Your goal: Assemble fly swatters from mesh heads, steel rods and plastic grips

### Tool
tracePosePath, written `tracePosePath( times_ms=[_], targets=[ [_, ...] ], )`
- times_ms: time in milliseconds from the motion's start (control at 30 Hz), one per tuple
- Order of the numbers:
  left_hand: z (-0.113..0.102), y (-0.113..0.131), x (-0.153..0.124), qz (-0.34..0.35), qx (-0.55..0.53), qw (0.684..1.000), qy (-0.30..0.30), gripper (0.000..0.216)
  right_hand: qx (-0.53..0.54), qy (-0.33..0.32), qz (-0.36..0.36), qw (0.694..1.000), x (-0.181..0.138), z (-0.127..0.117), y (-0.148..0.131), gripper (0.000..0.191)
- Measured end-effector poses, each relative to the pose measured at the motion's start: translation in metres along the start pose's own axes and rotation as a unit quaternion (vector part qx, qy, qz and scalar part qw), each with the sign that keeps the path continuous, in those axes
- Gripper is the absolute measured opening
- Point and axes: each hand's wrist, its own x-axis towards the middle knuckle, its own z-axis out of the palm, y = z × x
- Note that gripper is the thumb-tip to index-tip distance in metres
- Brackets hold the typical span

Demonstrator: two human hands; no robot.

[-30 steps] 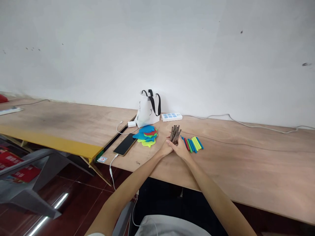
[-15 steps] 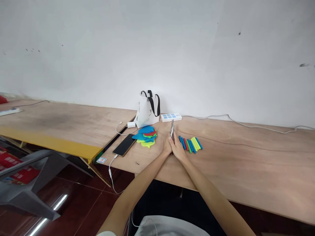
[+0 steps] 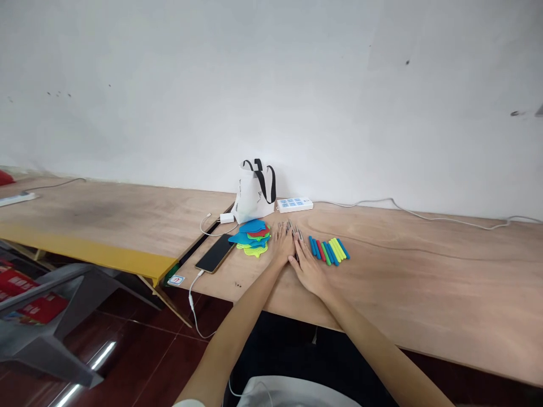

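Both my hands lie flat side by side on the wooden table (image 3: pixel 424 277). My left hand (image 3: pixel 282 243) has its fingers stretched out over a bundle of thin brown sticks (image 3: pixel 296 230), whose tips show past the fingers. Beside it, my right hand (image 3: pixel 309 267) also lies open, its fingers touching the same sticks. A row of several coloured sticks (image 3: pixel 328 249), blue, red, green and yellow, lies just right of my right hand. A pile of coloured mesh pieces (image 3: pixel 253 234) sits just left of my left hand.
A phone (image 3: pixel 214 253) on a white cable lies near the table's left end. A white bag with black handles (image 3: pixel 253 193) and a white power strip (image 3: pixel 294 204) stand by the wall. A yellow-edged table (image 3: pixel 106 217) adjoins at left, with a grey chair (image 3: pixel 46 322) below.
My hands held the brown sticks upright, pressed between the palms. Now the sticks lie down on the table and both hands have opened flat over them.
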Motion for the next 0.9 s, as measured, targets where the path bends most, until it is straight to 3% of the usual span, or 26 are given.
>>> tracePosePath(
  times_ms=[133,267,500,900],
  targets=[
    [-0.003,0.001,0.007,0.016,0.045,0.998,-0.028,0.055,-0.102,-0.013,-0.03,0.994,-0.022,-0.002,0.004,0.073],
    [-0.004,0.0,0.013,0.024,0.047,0.997,-0.047,0.052,-0.15,-0.034,-0.037,0.987,-0.025,-0.003,0.002,0.073],
    [-0.007,-0.001,0.015,0.031,0.045,0.997,-0.048,0.053,-0.149,-0.059,-0.022,0.987,-0.01,-0.005,-0.003,0.086],
    [-0.011,-0.006,0.013,0.046,0.017,0.998,-0.03,0.056,-0.132,-0.036,0.004,0.991,0.019,0.005,0.004,0.093]
  ],
)
